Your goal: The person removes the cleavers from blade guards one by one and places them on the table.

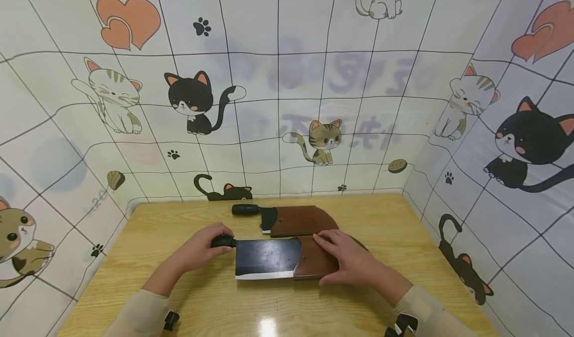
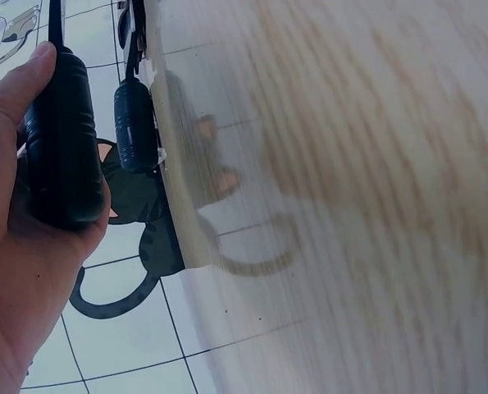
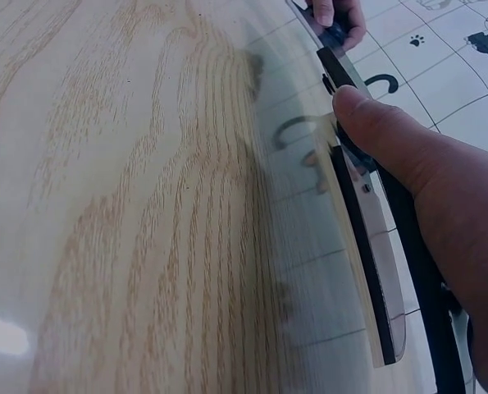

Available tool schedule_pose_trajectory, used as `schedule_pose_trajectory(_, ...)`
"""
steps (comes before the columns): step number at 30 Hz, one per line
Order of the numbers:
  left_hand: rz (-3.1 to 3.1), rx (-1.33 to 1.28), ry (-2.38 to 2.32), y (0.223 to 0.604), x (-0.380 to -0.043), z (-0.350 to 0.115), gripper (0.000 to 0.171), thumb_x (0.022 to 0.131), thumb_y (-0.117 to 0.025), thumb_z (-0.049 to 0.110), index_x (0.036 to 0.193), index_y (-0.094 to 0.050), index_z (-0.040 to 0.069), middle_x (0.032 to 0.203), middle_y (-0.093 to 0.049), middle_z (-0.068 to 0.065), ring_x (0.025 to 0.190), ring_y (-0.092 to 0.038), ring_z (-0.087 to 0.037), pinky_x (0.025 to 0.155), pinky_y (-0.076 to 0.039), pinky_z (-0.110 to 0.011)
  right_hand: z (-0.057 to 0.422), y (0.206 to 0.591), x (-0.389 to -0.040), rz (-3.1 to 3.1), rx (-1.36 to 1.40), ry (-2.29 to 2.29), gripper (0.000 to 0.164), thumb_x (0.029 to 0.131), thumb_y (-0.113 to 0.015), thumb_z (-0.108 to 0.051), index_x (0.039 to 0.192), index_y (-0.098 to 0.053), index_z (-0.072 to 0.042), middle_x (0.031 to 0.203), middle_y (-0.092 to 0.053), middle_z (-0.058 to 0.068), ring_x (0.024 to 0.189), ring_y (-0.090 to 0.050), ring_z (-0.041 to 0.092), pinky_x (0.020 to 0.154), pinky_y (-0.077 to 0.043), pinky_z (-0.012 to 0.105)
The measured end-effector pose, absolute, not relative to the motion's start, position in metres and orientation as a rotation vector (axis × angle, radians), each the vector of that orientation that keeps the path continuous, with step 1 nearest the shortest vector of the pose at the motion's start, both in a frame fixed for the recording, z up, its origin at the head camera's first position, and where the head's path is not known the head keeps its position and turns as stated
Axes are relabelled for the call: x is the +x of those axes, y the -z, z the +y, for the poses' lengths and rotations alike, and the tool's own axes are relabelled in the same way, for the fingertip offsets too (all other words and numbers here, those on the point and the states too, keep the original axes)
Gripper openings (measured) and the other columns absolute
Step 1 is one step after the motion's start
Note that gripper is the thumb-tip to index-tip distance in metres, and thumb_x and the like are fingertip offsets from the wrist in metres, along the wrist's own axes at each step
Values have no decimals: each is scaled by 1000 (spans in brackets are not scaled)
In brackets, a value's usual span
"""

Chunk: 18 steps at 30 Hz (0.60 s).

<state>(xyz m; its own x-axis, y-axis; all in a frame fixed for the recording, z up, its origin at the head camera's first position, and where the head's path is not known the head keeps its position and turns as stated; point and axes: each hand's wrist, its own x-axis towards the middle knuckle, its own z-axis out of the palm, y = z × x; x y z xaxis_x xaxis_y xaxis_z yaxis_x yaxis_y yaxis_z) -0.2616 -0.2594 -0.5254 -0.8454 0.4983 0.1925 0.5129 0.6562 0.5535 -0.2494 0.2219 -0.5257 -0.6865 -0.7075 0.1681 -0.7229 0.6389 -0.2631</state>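
A cleaver with a dark blade point(image 1: 266, 257) and pale cutting edge is held level before me, its tip end inside a brown leather sheath point(image 1: 311, 262). My left hand point(image 1: 197, 250) grips its black ridged handle point(image 2: 63, 148), the thumb lying along it. On the other side my right hand point(image 1: 354, 262) holds the sheath, thumb on the near face; its other fingers are mostly hidden. Much of the blade shows outside the leather. Behind lies a second cleaver, its black handle point(image 1: 245, 209) to the left and its blade mostly covered by another brown sheath point(image 1: 300, 221).
The glossy wooden table point(image 1: 215, 302) carries both cleavers. White cloth walls point(image 1: 278, 83) with a grid and cat drawings enclose it at the back and both sides. The rear cleaver lies close behind the front one.
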Motion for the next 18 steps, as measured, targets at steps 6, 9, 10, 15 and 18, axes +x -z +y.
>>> schedule_pose_trajectory(6, -2832, -875, 967, 525, -262, -262, 24, 103, -83, 22, 124, -72, 24, 115, -66, 10, 100, -62, -15, 87, -55, -45, 224, 526, -250, -2792, 1216, -487, 117, 82, -90, -70, 173, -40, -15, 166, -46, 11, 151, -45, 35, 117, -44, 61)
schedule_pose_trajectory(9, -2828, -880, 971, 525, -262, -263, 24, 103, -83, 24, 124, -72, 25, 114, -66, 10, 100, -62, -16, 86, -55, -47, 224, 527, -250, -2784, 1212, -493, 117, 81, -91, -69, 172, -41, -14, 166, -46, 11, 151, -45, 36, 117, -44, 62)
schedule_pose_trajectory(10, -2824, -884, 972, 525, -262, -264, 24, 103, -83, 25, 124, -72, 24, 114, -66, 10, 100, -62, -16, 86, -55, -47, 225, 527, -249, -2781, 1212, -495, 117, 81, -92, -69, 172, -42, -14, 166, -46, 10, 151, -45, 36, 117, -44, 62)
schedule_pose_trajectory(15, -2808, -890, 967, 525, -261, -264, 24, 103, -82, 25, 125, -72, 23, 114, -67, 10, 99, -63, -16, 85, -54, -46, 226, 528, -249, -2765, 1216, -497, 116, 81, -92, -68, 172, -42, -14, 166, -46, 11, 151, -45, 36, 116, -44, 63)
schedule_pose_trajectory(18, -2815, -875, 963, 525, -260, -265, 25, 103, -83, 25, 125, -72, 23, 114, -66, 10, 98, -62, -14, 85, -54, -43, 227, 528, -248, -2758, 1208, -497, 116, 81, -93, -67, 171, -43, -13, 165, -47, 12, 151, -45, 36, 116, -44, 63)
